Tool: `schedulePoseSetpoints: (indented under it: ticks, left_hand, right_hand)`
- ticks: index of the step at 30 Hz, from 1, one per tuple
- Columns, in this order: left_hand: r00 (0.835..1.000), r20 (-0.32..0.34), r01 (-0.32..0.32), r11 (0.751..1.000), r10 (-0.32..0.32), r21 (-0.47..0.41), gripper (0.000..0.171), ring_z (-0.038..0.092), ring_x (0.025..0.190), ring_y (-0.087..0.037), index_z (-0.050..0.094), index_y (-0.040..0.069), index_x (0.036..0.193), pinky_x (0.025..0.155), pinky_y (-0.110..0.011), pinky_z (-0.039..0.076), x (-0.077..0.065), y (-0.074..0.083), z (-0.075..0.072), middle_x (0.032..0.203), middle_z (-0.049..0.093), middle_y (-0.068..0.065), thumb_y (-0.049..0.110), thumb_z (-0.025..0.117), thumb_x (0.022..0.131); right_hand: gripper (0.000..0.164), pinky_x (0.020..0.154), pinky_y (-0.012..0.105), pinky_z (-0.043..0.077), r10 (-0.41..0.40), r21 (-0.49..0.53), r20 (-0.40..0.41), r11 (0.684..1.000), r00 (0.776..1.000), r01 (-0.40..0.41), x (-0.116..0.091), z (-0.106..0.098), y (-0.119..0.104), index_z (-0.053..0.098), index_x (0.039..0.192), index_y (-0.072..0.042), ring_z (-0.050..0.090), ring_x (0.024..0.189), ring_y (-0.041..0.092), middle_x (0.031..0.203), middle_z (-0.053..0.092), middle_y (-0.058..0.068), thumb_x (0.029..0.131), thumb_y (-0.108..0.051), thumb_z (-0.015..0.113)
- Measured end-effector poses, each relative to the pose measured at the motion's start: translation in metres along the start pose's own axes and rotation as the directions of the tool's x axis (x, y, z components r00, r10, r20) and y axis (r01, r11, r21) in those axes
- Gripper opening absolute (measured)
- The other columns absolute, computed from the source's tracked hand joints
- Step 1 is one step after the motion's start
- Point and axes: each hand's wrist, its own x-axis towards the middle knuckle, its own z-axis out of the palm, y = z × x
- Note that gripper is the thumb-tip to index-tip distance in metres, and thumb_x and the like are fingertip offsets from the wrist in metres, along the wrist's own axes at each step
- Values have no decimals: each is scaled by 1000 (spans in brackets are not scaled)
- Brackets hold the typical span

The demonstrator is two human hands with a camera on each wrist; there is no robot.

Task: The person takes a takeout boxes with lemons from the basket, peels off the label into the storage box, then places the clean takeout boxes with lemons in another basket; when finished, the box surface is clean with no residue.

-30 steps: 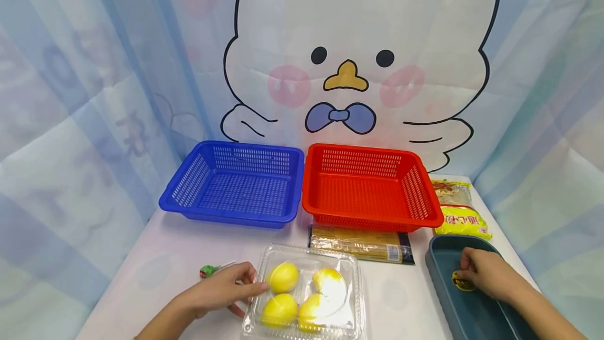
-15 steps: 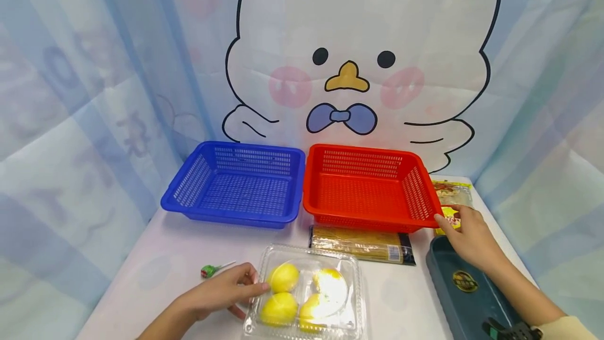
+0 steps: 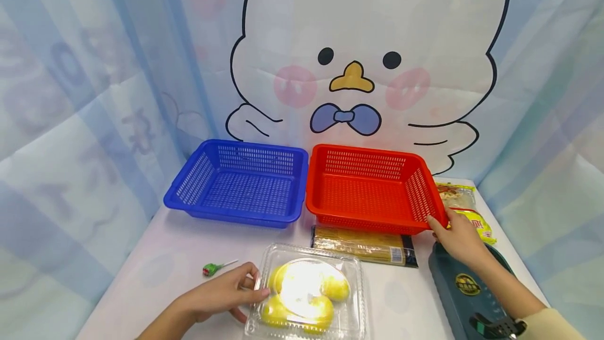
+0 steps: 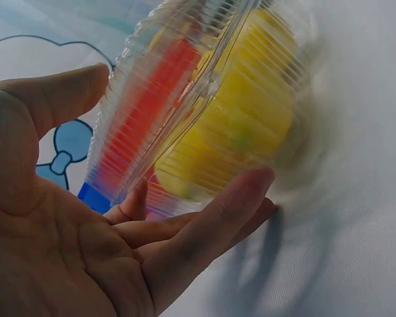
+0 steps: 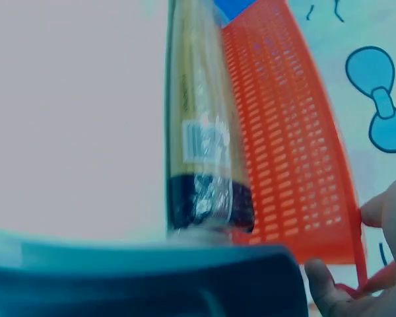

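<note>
My left hand (image 3: 219, 294) grips the left edge of a clear plastic clamshell box (image 3: 355, 290) at the front middle, thumb over the rim. Several lemon-like yellow fruits (image 3: 276, 312) lie inside, partly washed out by glare; the left wrist view shows the box's ribbed side and yellow fruit (image 4: 244, 112) through it. At the right, my right hand (image 3: 459, 237) pinches the front right corner of the red basket (image 3: 368, 219), thumb outside the rim. In the right wrist view, fingertips sit at the red basket's edge (image 5: 297, 191).
A blue basket (image 3: 236, 215) adjoins the red one. A flat pack of noodles (image 3: 358, 245) lies before the red basket. A dark teal tray (image 3: 450, 287) lies under my right forearm, near yellow food packets (image 3: 478, 222). A green lollipop (image 3: 211, 269) is left of the box.
My right hand has left the teal tray, moved forward past the yellow packet and taken hold of the red basket's corner. The left hand stays at the box; glare on its lid has shifted.
</note>
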Motion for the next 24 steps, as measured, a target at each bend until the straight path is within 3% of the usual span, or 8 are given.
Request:
schedulePoseSetpoints:
  ticks: [3,6,10,12,14,17,24]
  left_hand:
    - [1000,19,-7,1000,8,-27,39,70,101,-25,44,5,117,66,-40,68,1,0,2,113,72,-14,33,68,105]
    - [1000,24,1,999,1,-54,40,67,99,-25,40,6,119,64,-34,65,3,0,4,109,68,-13,35,65,107]
    - [1000,16,24,996,-23,-86,41,62,96,-23,33,9,118,64,-29,60,5,2,6,104,60,-10,38,61,108]
    - [1000,9,24,995,-23,-100,41,60,95,-22,30,11,115,65,-29,58,6,2,8,104,57,-9,38,59,108]
    - [1000,4,13,994,-12,-109,39,61,94,-22,27,12,112,66,-29,57,7,2,9,104,55,-8,37,56,109]
    - [1000,-3,-9,993,9,-116,36,63,92,-21,24,14,110,67,-29,58,7,2,10,105,54,-9,35,53,110]
    - [999,-28,-19,997,17,-79,34,61,90,-21,24,15,108,67,-30,58,2,11,7,104,51,-9,35,51,110]
  right_hand:
    - [78,82,41,69,66,109,49,992,997,-71,0,-1,-3,30,156,14,73,93,28,128,64,34,111,-46,52]
    - [82,89,40,68,125,281,108,948,986,-151,1,-2,-7,18,161,12,76,97,27,137,59,36,111,-44,51]
    - [81,91,38,66,162,524,180,819,970,-234,3,-1,-10,2,165,8,79,98,22,152,42,40,113,-32,51]
    - [81,92,36,65,179,596,207,756,962,-269,4,0,-12,-3,167,4,78,97,18,158,34,39,114,-27,51]
    - [82,94,37,65,198,645,225,704,954,-298,5,1,-14,-6,167,1,77,96,15,163,26,38,113,-23,51]
    - [85,97,37,63,231,686,236,648,944,-330,5,1,-17,-9,168,-4,73,95,9,167,18,35,112,-20,53]
    - [86,100,40,62,238,733,232,595,943,-330,5,4,-18,-9,169,-8,73,93,8,170,15,33,112,-19,54]
